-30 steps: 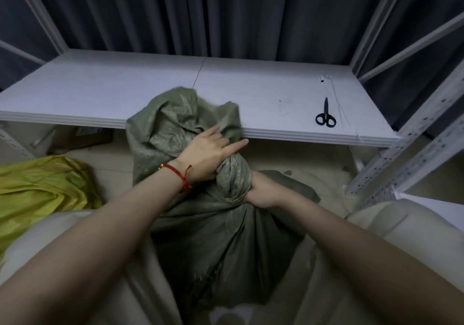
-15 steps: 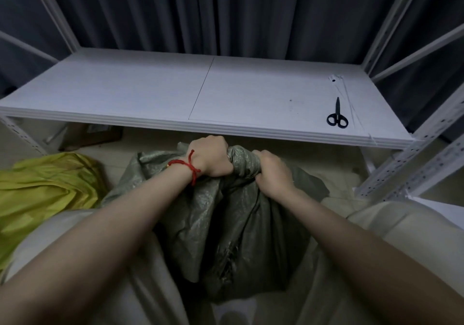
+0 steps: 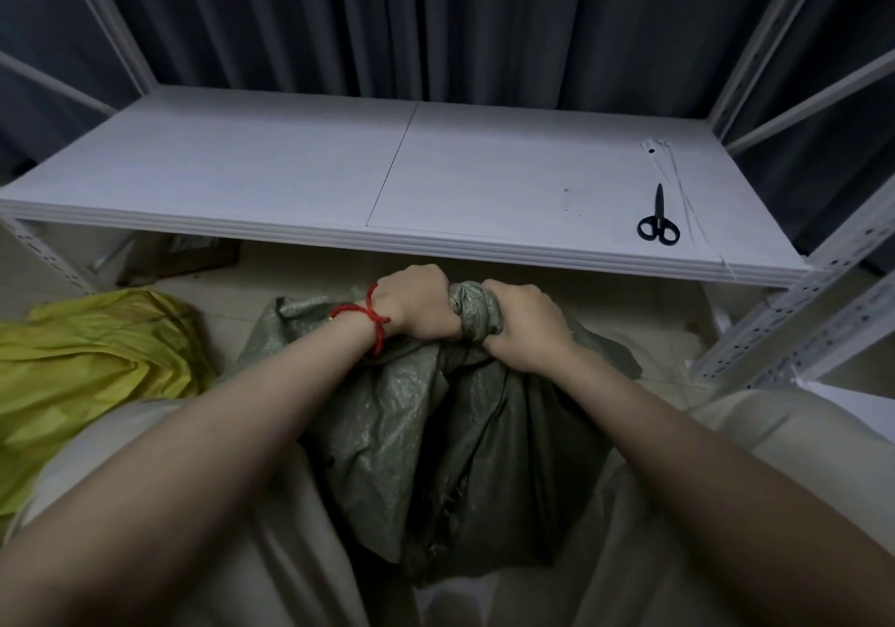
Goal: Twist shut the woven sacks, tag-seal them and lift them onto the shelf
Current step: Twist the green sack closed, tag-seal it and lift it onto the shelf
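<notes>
Twisting looks to be the step in hand: the green woven sack (image 3: 426, 437) stands on the floor between the person's knees, just in front of the white shelf (image 3: 290, 176), and its mouth is gathered into a tight neck (image 3: 477, 309). The left hand (image 3: 416, 307), with a red cord (image 3: 368, 319) at its wrist, and the right hand (image 3: 525, 326) sit side by side on that neck, the fingers of both curled firmly round the bunched cloth, knuckles up. No tag shows on the neck, so sealing seems not yet done. The next move likely calls for one hand to hold the twist pinched while the other reaches for the thin white ties (image 3: 654, 148) lying beside the black scissors (image 3: 657, 222) at the shelf's right end, well apart from the sack. Releasing both hands would probably let the neck unwind. A yellow sack (image 3: 87, 350) lies on the floor to the left.
</notes>
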